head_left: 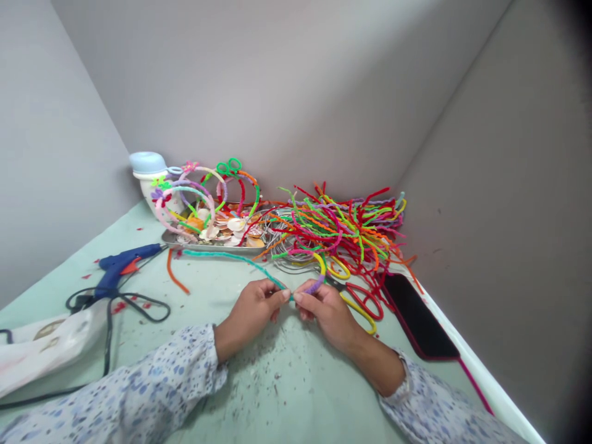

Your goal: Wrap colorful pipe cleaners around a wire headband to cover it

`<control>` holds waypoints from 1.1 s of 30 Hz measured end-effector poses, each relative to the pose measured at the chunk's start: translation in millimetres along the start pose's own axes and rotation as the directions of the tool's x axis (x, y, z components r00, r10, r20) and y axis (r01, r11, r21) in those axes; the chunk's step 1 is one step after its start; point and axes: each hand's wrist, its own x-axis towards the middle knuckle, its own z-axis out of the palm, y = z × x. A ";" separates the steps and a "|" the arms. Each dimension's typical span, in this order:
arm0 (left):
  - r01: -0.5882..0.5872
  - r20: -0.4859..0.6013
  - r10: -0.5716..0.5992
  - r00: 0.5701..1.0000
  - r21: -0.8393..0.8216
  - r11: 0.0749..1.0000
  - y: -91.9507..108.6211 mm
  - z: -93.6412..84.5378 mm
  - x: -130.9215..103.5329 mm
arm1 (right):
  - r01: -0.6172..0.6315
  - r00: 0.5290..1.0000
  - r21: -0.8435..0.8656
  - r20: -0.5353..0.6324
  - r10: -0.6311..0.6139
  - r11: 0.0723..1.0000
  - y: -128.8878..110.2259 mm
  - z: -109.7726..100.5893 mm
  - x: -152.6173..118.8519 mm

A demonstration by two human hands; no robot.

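My left hand (259, 308) pinches a teal pipe cleaner (231, 254), whose long free end stretches away to the left. My right hand (328, 311) is closed on a curved piece wrapped in purple and yellow pipe cleaner (320, 271), which arches up from the fingers. The fingertips of both hands almost meet where the teal strand joins this piece; the joint itself is mostly hidden. Just beyond my right hand lie red-handled scissors (365, 302) and yellow-handled scissors (361, 314). A short orange pipe cleaner (176, 274) rests on the table to the left.
A metal tray (217, 248) holds shells and several finished pipe-cleaner hoops (185, 191). Beside it are coiled wire (282, 246) and a heap of coloured pipe cleaners (342, 222). A blue glue gun (124, 265) with its cord, a white bottle (152, 179) and a phone (419, 317) surround the work.
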 end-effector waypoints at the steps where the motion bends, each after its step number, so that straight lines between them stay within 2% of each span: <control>1: 0.012 0.009 -0.012 1.000 -0.007 1.000 -0.1 -0.2 0.5 | -0.002 1.000 -0.008 0.001 0.002 1.000 -0.4 0.0 -0.3; 10: 0.045 0.084 -0.045 0.995 0.003 0.999 -5.0 -3.3 4.5 | 0.002 1.000 -0.058 0.024 0.000 0.998 -2.2 -0.1 -1.1; 14: 0.051 0.082 -0.052 0.995 0.007 0.999 -6.5 -2.9 4.6 | -0.001 1.000 -0.069 0.015 0.002 0.998 -3.6 0.8 -1.6; 17: 0.036 0.055 -0.037 0.998 0.015 0.999 -6.4 -0.9 4.5 | -0.026 1.000 -0.010 -0.008 0.026 1.000 -3.7 1.4 -1.7; 22: -0.040 0.035 0.039 0.999 0.026 0.999 -5.1 1.6 2.9 | -0.060 0.998 0.218 -0.015 0.065 0.974 3.1 0.6 1.3; 25: -0.074 0.035 0.073 0.997 0.030 0.997 -4.8 1.7 2.4 | -0.072 0.997 0.278 -0.009 0.077 0.958 6.9 0.0 3.0; 33: -0.062 0.059 0.057 0.997 0.097 0.993 -5.8 0.3 3.9 | -0.105 0.994 0.182 0.011 0.105 0.978 1.4 4.0 0.5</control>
